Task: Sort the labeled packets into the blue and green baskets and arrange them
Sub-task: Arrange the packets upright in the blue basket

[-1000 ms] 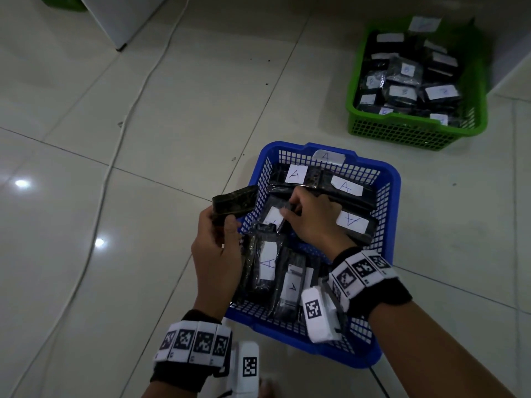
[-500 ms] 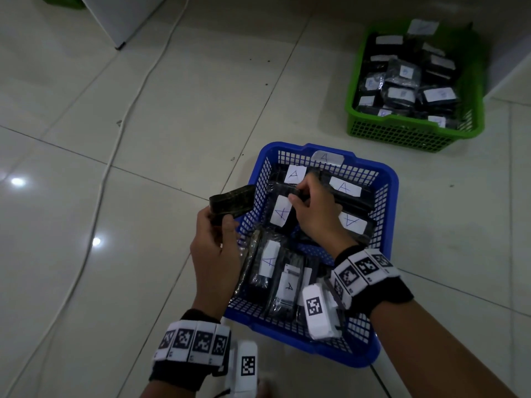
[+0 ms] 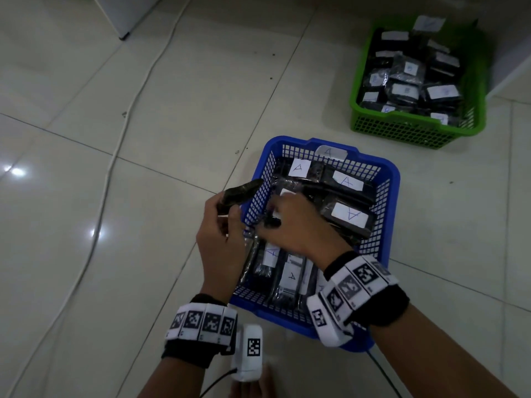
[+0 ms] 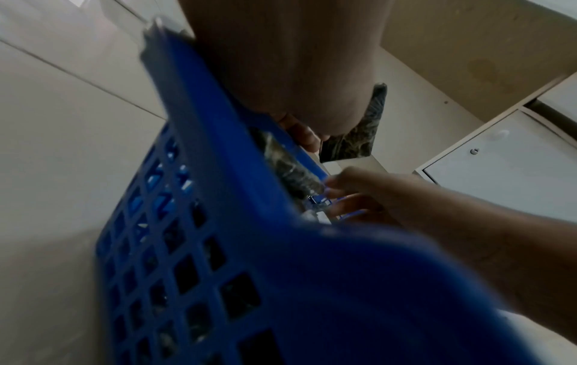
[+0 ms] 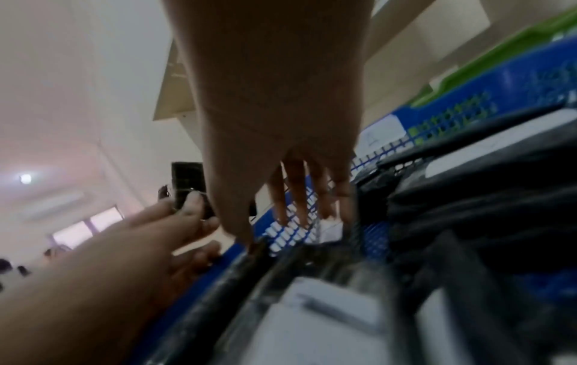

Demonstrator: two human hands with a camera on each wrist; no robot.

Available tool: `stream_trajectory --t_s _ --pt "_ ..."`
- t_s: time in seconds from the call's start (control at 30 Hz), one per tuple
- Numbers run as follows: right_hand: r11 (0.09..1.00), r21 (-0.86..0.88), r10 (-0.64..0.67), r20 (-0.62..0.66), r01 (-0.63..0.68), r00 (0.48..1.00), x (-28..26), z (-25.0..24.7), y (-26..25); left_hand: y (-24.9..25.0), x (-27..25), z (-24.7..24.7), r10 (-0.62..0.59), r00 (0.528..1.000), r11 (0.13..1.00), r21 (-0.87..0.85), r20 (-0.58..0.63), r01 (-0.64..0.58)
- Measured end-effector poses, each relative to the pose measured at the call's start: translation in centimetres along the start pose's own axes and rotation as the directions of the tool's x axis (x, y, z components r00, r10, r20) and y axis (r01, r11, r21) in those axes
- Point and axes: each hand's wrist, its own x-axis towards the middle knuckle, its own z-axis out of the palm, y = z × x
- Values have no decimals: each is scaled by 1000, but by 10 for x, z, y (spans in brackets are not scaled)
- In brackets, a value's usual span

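Observation:
The blue basket (image 3: 393, 179) stands on the floor in front of me and holds several black packets with white "A" labels. My left hand (image 3: 230, 209) grips an unlabeled-side black packet (image 3: 240, 192) just outside the basket's left wall. My right hand (image 3: 273, 215) reaches inside near that wall and pinches a labeled packet (image 3: 284, 193) between fingers and thumb. The right wrist view shows the fingers (image 5: 299, 195) pointing down onto a white label. The green basket (image 3: 402, 133), far right, is full of labeled packets.
A white cable (image 3: 115, 156) runs across the tiled floor on the left. A white cabinet corner (image 3: 129, 12) stands at the far left, and a white unit (image 3: 514, 64) behind the green basket.
My right hand has carried its labeled packet from the basket's middle to the left wall. The left hand has stayed beside the basket, its packet now tilted flatter.

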Motion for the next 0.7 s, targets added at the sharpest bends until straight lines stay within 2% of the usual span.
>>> stream_trajectory --t_s 0.07,0.13,0.27,0.47,0.6,0.7 --pt "993 -33 118 272 -114 955 4 11 -2 -2 0 -1 -21 999 1000 -16 -31 21" --pt "982 -7 178 351 -188 919 6 19 -3 -3 0 -1 -24 999 1000 -18 -43 23" --pt "972 -4 223 330 -235 917 6 29 -5 -5 1 -1 -6 999 1000 -19 -38 5" --pt "963 105 196 364 -249 911 4 26 -5 -6 2 -1 -5 999 999 -34 -38 4" --pt "979 3 183 421 -203 889 3 24 -4 -8 2 -1 -2 1000 999 -33 -16 1" --pt "976 23 184 433 -216 882 2 20 -4 -10 2 0 -13 1000 999 -33 -8 13"
